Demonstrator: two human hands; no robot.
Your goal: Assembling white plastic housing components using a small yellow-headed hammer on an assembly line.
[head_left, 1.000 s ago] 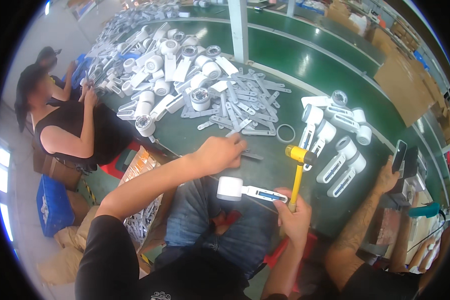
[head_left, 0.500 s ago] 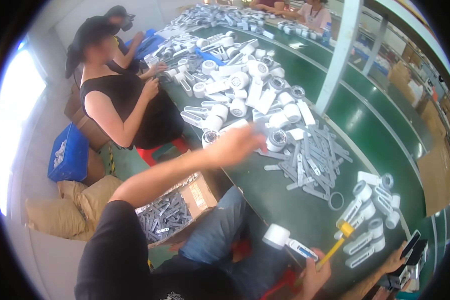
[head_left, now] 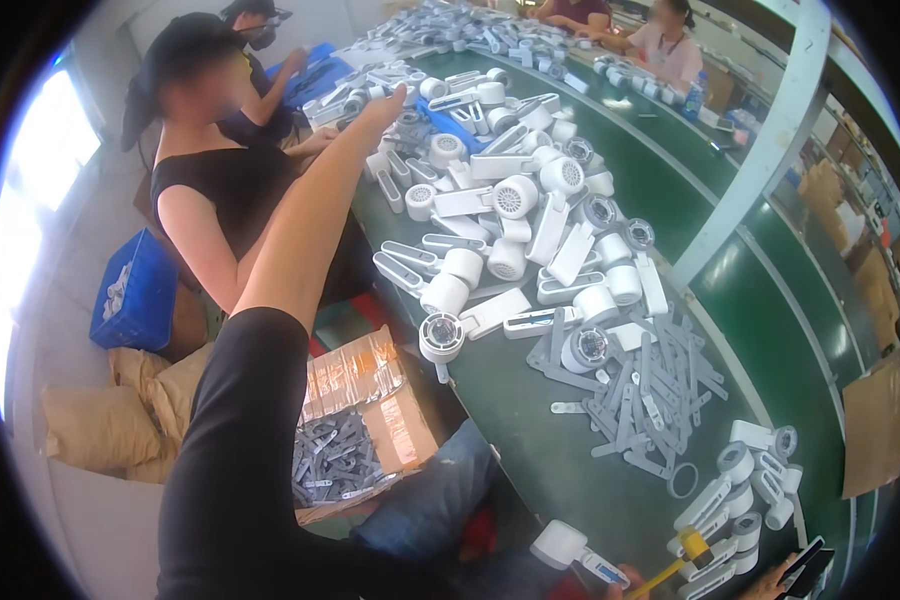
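My left arm stretches far across to the pile, and my left hand point(head_left: 378, 112) is over the white handheld fans at its far left part. Its fingers are mostly hidden, so I cannot make out a grip. At the lower edge, my right hand point(head_left: 632, 580) is closed around the yellow handle of a small mallet point(head_left: 694, 544) and the handle end of a white handheld fan point(head_left: 560, 545). Several fan bodies point(head_left: 515, 197) lie heaped on the green table. Grey flat strips point(head_left: 638, 390) lie in a loose heap nearer me, beside a grey ring point(head_left: 683, 481).
Several fans point(head_left: 740, 500) are grouped at the right. An open carton point(head_left: 400, 425) of grey strips stands below the table's left edge. Co-workers point(head_left: 195, 170) sit at left and far side; another person's hand point(head_left: 767, 583) is at lower right. A pale post point(head_left: 760, 180) rises beyond.
My left hand has moved from above the near part of the heap to its far left part. The view has shifted, so the mallet and held fan sit lower in the picture.
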